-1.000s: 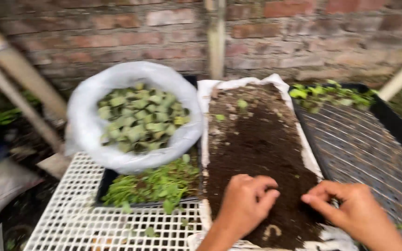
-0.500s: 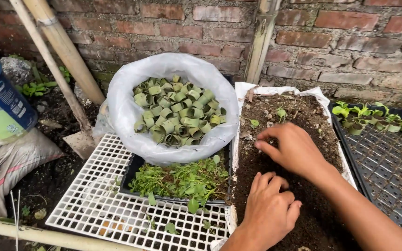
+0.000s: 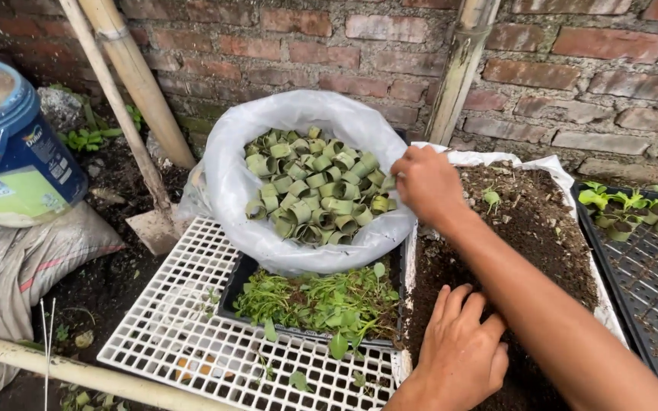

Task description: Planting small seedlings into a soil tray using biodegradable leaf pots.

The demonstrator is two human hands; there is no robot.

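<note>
In the white bag (image 3: 230, 183), green curled leaf rings (image 3: 310, 186); right hand (image 3: 426, 183) fingers curled, contents unclear.

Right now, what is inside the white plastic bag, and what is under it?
The white plastic bag holds many small green rolled leaf rings; the right hand reaches its edge. The bag rests on a black tray of seedlings. The bag covers the tray's rear part.
</note>
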